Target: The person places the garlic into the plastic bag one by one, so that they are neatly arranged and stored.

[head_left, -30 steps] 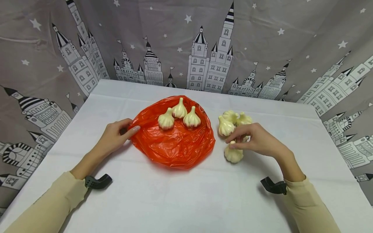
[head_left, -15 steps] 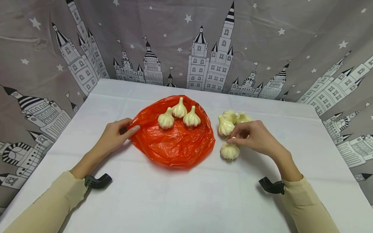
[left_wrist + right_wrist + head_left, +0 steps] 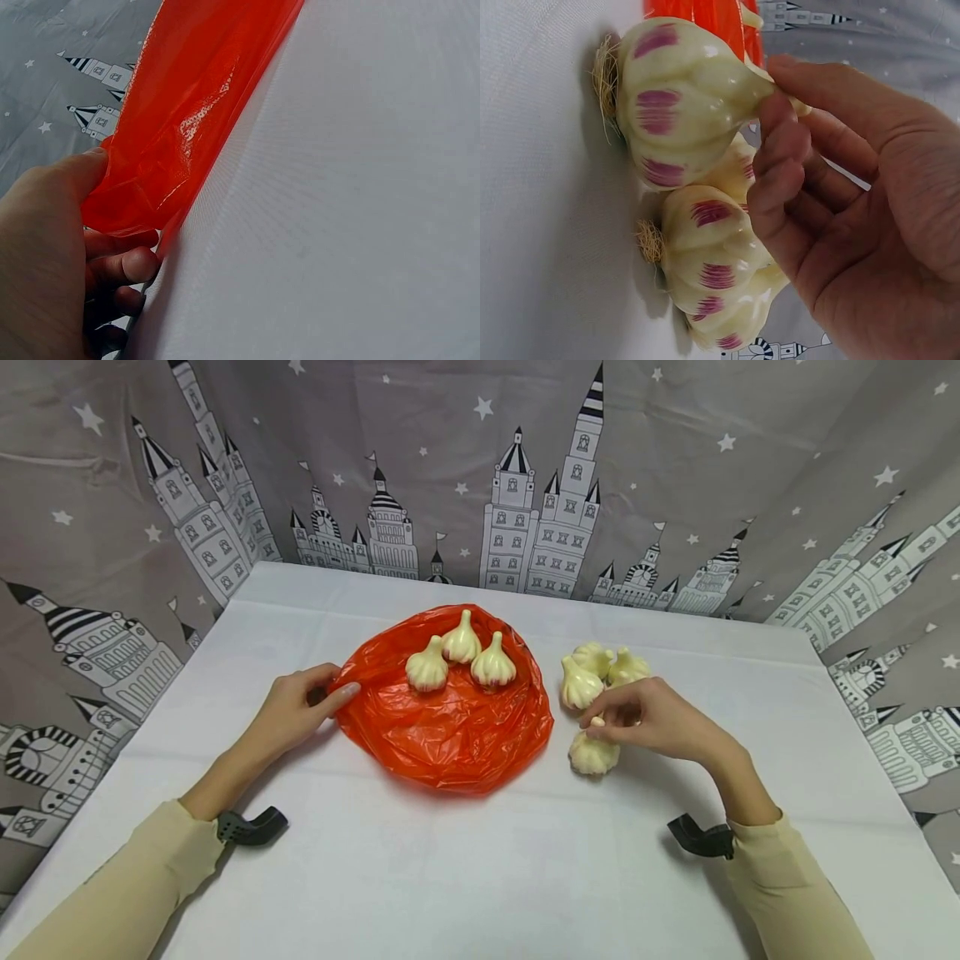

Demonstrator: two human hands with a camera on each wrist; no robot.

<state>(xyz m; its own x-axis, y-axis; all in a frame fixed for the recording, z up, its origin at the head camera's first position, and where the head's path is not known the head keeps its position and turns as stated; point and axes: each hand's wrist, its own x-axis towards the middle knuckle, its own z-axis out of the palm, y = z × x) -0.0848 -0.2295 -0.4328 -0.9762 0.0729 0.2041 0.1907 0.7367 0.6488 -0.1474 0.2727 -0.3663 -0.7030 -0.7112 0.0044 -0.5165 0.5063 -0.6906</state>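
A red plastic bag (image 3: 450, 735) lies spread on the white table, with three garlic bulbs (image 3: 492, 665) on its far part. The left hand (image 3: 292, 706) pinches the bag's left edge; in the left wrist view the thumb of the left hand (image 3: 52, 232) lies over the red film (image 3: 187, 112) with fingers beneath. To the right of the bag, the right hand (image 3: 660, 720) holds a garlic bulb (image 3: 594, 755) by its stem. In the right wrist view the right hand (image 3: 870, 187) pinches the stem of that bulb (image 3: 682, 105), whose roots point to the tabletop.
Behind the right hand sit several more garlic bulbs (image 3: 581, 685) in a cluster, partly hidden by its fingers. A grey curtain (image 3: 450, 452) printed with castles and stars hangs beyond the white tabletop (image 3: 465, 877). Each wrist bears a black camera mount (image 3: 253, 827).
The bulb at the right hand has shifted slightly left since the first frame. The right hand moved a little away and back toward the person. The left hand and the bag look unchanged.
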